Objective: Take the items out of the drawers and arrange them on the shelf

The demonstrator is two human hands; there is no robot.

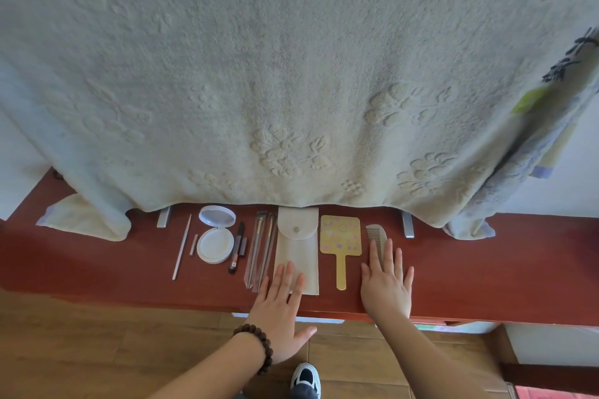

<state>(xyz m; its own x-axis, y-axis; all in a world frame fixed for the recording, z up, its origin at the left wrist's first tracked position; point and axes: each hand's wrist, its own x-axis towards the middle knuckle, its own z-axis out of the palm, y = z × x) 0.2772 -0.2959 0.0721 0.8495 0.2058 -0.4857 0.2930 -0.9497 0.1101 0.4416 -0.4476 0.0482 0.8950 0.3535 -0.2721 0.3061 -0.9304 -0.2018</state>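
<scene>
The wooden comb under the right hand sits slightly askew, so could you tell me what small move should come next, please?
Probably nudge the pale wooden comb straight with the right hand, whose flat fingers rest on it. It tilts, unlike the yellow paddle mirror beside it.

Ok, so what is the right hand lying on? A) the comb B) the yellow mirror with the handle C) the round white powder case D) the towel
A: the right hand lies flat with straight fingers over the lower end of the comb, while the yellow mirror sits just to its left, untouched.
</scene>
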